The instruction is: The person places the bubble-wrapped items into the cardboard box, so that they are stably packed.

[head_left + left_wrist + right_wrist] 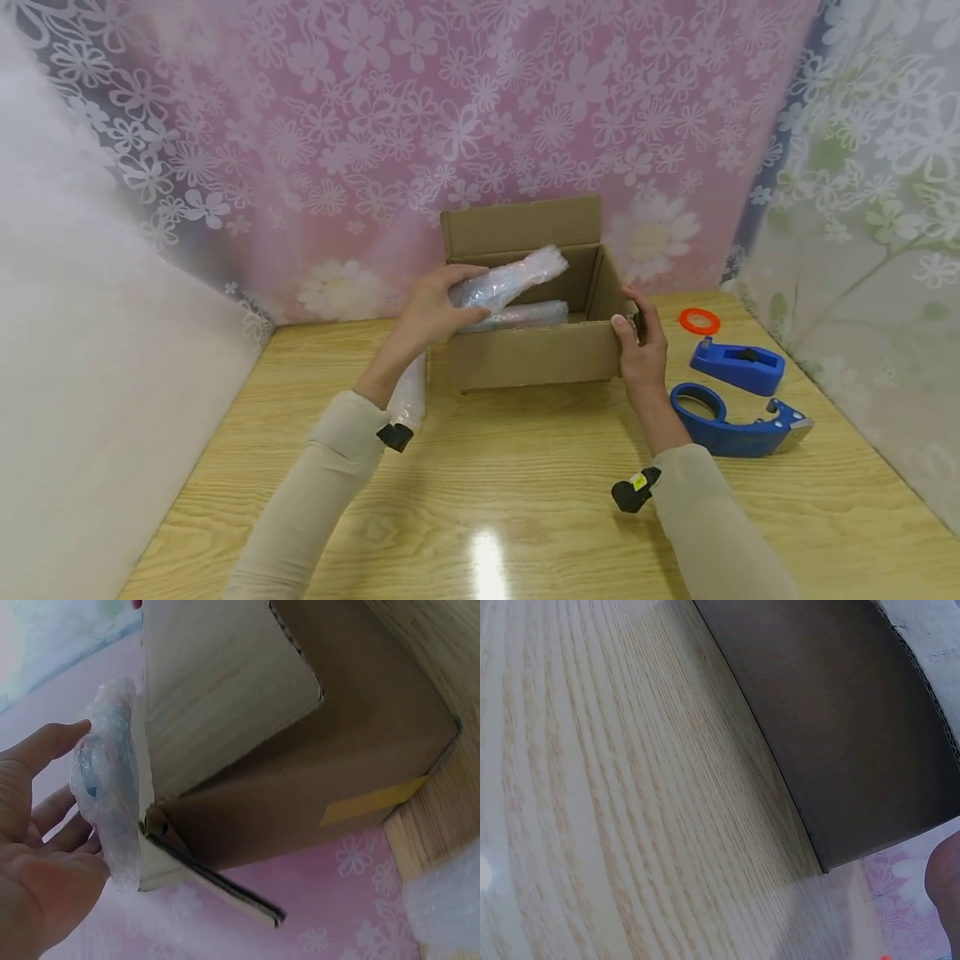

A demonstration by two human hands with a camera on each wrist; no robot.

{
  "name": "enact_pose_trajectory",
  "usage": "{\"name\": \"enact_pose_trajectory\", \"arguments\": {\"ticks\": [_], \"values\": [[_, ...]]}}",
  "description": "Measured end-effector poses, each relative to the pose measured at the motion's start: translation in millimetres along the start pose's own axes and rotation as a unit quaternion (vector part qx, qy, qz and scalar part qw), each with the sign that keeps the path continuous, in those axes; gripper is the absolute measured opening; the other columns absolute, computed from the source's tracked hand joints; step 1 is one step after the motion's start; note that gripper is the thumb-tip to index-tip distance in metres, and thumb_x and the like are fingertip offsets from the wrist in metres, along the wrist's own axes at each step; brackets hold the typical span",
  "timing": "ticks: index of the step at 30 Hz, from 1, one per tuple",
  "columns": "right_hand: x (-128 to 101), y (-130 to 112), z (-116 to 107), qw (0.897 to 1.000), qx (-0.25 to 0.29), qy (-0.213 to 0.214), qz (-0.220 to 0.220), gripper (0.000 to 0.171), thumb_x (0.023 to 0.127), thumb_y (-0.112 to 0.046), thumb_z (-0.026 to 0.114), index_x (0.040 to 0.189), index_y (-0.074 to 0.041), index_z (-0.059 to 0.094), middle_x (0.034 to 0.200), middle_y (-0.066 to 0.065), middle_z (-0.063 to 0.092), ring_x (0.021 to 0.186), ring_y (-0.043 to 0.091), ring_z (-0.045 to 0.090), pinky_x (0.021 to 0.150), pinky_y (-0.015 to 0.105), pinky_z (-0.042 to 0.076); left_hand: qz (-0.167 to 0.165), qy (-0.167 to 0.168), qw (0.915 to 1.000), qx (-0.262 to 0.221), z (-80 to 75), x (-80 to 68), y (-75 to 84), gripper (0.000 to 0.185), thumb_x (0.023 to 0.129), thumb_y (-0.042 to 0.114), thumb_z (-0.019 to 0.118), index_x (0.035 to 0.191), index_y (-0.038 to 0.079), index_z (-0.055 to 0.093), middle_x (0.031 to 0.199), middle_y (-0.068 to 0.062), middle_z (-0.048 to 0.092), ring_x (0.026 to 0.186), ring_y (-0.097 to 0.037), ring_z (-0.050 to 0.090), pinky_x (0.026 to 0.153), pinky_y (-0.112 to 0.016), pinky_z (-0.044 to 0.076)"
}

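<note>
My left hand (438, 308) grips a bubble-wrapped bundle (517, 279) over the left part of an open cardboard box (536, 358). In the left wrist view, thumb and fingers are on either side of this bundle (112, 780), whose contents are hidden by the wrap. Inside the box lies a second bubble-wrapped bundle (532, 315). My right hand (641, 337) holds the box's right side near the front corner, thumb on the rim. Only a bit of that hand (943, 889) shows in the right wrist view, beside the box (847, 735).
Another bubble-wrapped bundle (408, 396) lies left of the box, partly behind the left wrist. To the right are an orange ring (700, 311), a blue tape dispenser (738, 365) and a blue handheld tape cutter (742, 433). A floral curtain (480, 125) hangs behind the wooden table (525, 483).
</note>
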State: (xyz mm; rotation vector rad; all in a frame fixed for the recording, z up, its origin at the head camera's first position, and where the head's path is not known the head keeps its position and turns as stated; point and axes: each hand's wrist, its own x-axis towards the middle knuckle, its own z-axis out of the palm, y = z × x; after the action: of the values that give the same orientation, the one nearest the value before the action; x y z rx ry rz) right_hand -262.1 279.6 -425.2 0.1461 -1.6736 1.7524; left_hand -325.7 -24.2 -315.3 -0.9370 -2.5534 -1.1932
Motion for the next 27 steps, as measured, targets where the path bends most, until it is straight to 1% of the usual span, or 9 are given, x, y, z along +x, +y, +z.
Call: {"name": "enact_pose_trajectory", "arguments": {"ticks": [2,4,8,10,16,24,27], "values": [[0,0,1,1.000,0.002,0.000,0.001,0.045,0.102,-0.003,0.058,0.146,0.000,0.053,0.160,0.015,0.045,0.148,0.015,0.038,0.119,0.026,0.030,0.011,-0.008,0.9999,0.008,4.1,2.3,1.5,0.057,0.085,0.018,0.087,0.139,0.013,0.068,0.143,-0.007,0.064,0.126,-0.029,0.060,0.105,-0.044,0.052],[0,0,1,1.000,0.004,0.001,0.002,0.045,0.102,-0.004,0.059,0.146,0.000,0.054,0.159,0.014,0.045,0.147,0.015,0.039,0.118,0.025,0.031,0.018,-0.021,0.9996,0.006,7.5,3.5,3.3,0.058,0.086,0.018,0.086,0.140,0.012,0.067,0.145,-0.007,0.062,0.130,-0.030,0.059,0.108,-0.044,0.050],[1,1,3,1.000,0.005,0.004,0.003,0.045,0.101,-0.005,0.059,0.146,-0.001,0.055,0.158,0.012,0.047,0.145,0.014,0.041,0.116,0.024,0.033,0.025,-0.040,0.9989,0.002,13.4,5.0,5.0,0.057,0.088,0.020,0.084,0.142,0.015,0.065,0.147,-0.004,0.060,0.136,-0.027,0.055,0.112,-0.044,0.046],[1,2,3,1.000,0.006,0.005,0.003,0.045,0.101,-0.005,0.059,0.146,-0.001,0.055,0.158,0.012,0.048,0.145,0.015,0.041,0.115,0.024,0.033,0.028,-0.044,0.9986,0.003,16.3,6.3,4.6,0.057,0.089,0.021,0.083,0.143,0.016,0.065,0.147,-0.003,0.060,0.137,-0.025,0.055,0.113,-0.044,0.046],[1,4,2,1.000,0.006,0.002,0.001,0.045,0.102,-0.006,0.060,0.146,-0.003,0.055,0.158,0.012,0.047,0.145,0.015,0.041,0.113,0.024,0.034,0.028,-0.056,0.9980,0.000,23.9,12.0,0.8,0.056,0.091,0.019,0.082,0.144,0.017,0.064,0.148,-0.003,0.059,0.138,-0.025,0.053,0.114,-0.044,0.044],[1,2,0,1.000,0.006,0.002,0.012,0.046,0.102,-0.008,0.060,0.147,-0.003,0.054,0.159,0.012,0.046,0.149,0.016,0.036,0.119,0.028,0.030,0.023,-0.070,0.9972,-0.005,37.6,19.0,-5.3,0.056,0.092,0.018,0.080,0.145,0.020,0.062,0.151,0.000,0.057,0.141,-0.025,0.051,0.116,-0.046,0.042],[2,2,1,1.000,0.007,0.001,0.007,0.046,0.102,-0.007,0.060,0.147,-0.002,0.054,0.160,0.013,0.046,0.149,0.016,0.036,0.120,0.028,0.030,0.022,-0.076,0.9968,-0.003,41.8,20.3,-6.0,0.055,0.093,0.016,0.080,0.145,0.019,0.062,0.150,0.000,0.057,0.142,-0.024,0.050,0.117,-0.045,0.041]]}}
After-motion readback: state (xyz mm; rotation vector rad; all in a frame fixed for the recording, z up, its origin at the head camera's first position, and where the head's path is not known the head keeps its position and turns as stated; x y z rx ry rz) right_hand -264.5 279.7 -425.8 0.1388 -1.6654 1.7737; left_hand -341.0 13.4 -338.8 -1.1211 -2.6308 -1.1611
